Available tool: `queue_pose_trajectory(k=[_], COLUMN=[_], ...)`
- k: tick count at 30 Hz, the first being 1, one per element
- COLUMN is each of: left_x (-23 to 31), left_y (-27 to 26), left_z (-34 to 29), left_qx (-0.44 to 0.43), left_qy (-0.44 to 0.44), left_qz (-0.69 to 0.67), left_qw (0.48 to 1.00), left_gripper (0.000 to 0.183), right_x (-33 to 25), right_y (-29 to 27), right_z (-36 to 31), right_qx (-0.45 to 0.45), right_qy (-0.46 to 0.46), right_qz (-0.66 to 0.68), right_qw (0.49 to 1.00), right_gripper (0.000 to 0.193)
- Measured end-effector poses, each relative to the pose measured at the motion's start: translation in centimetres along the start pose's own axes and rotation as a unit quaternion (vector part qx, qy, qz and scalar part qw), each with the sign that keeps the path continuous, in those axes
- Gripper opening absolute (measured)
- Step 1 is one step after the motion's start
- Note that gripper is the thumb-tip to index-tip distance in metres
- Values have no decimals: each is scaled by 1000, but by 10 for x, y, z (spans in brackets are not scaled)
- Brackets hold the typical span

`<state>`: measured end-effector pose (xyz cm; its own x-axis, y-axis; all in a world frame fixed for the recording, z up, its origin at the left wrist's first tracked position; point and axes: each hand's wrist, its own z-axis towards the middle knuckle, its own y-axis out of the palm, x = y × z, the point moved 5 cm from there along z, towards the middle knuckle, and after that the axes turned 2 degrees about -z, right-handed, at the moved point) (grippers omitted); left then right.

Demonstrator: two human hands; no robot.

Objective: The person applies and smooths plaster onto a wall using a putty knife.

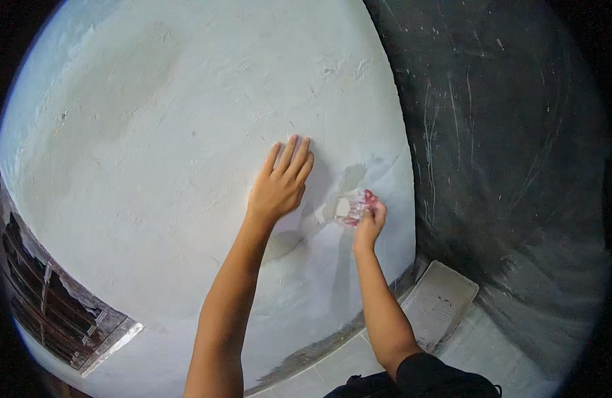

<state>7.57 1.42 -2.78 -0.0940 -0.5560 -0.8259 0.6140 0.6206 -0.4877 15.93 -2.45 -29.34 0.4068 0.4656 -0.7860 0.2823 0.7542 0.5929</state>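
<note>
My left hand point(283, 176) lies flat against a whitish wall point(206, 113), fingers stretched upward and slightly apart, holding nothing. To its right and a little lower, my right hand point(373, 217) grips a small putty spreader point(351, 207). The spreader is reddish and smeared with white paste, and its flat face lies at the wall's surface. Grey patches point(354, 175) show on the wall just above the spreader, and another grey patch point(284, 245) is below my left hand. Fine scratches and rough marks run across the wall.
A dark sheet-like surface point(498, 132) with pale streaks borders the wall on the right. A grey ribbed paint tray point(440, 298) rests near the floor at the lower right. Light floor tiles point(342, 365) line the wall's foot. A barred window opening point(50, 292) is at lower left.
</note>
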Motion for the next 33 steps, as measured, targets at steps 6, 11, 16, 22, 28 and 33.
queue_pose_trajectory(k=[6, 11, 16, 22, 28, 33], left_x=[-8, -8, -7, -7, -5, -5], left_y=[-1, 0, 1, 0, 0, -2], left_z=[-5, -7, -8, -6, -5, -4], left_qx=[1, 7, -3, 2, 5, 8], left_qy=[1, 5, -4, -5, 0, 3], left_qz=[4, 28, 9, -2, 10, 18], left_qw=[1000, 1000, 1000, 1000, 1000, 1000], left_gripper=[49, 50, 50, 50, 50, 50], right_x=[-2, -19, -16, -26, -5, -10], right_y=[-11, 6, -12, -1, -21, -9], right_z=[0, -8, 6, -13, -11, -4], right_qx=[136, -17, 106, -37, 52, -27], right_qy=[309, 108, 309, 140, 162, 139], right_qz=[179, 30, 133, 35, 66, -55], right_qw=[924, 994, 936, 989, 983, 988], right_gripper=[26, 27, 25, 27, 28, 27])
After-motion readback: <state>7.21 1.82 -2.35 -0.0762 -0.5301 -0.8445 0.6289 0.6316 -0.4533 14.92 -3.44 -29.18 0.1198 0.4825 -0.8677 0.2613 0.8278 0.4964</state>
